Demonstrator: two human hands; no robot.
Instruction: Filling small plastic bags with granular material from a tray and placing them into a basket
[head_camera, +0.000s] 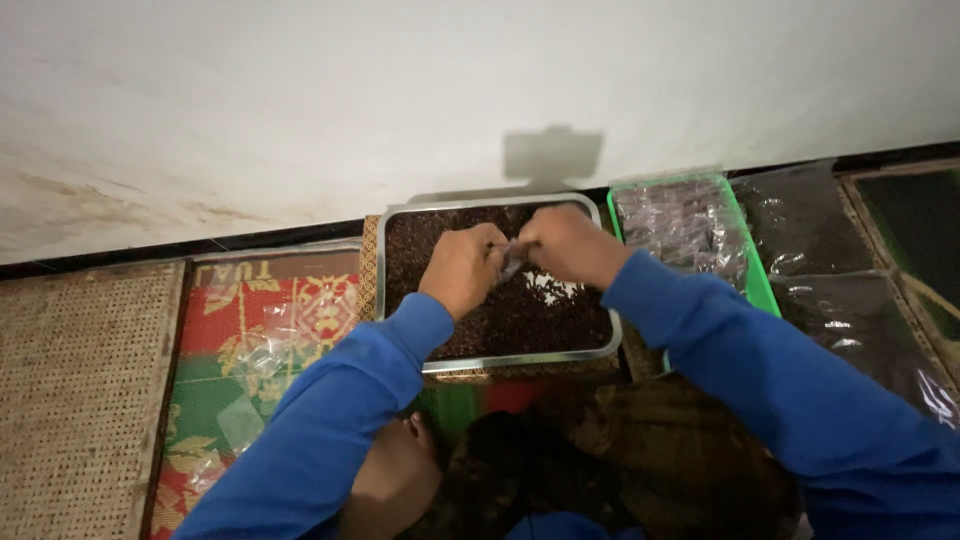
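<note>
Metal shines along the rim of the rectangular tray in front of you, and it is filled with a dark, crumbly, brownish material. Both of your hands are over it, close together near the far half of the tray. Your left hand and your right hand meet at a small clear plastic bag, with the fingers of each hand curled in and pinched on it from either side. Just beyond your hands, a few pale specks lie on the dark material.

Blue sleeves cover both of your arms down to the wrists. To the right of the tray, touching or just beside it, stands a green basket holding filled clear packets. To the left, loose empty clear bags lie scattered on a red, green and yellow patterned mat, with a woven straw mat further left. Dark plastic sheeting covers the floor at the far right. A pale wall rises behind everything.
</note>
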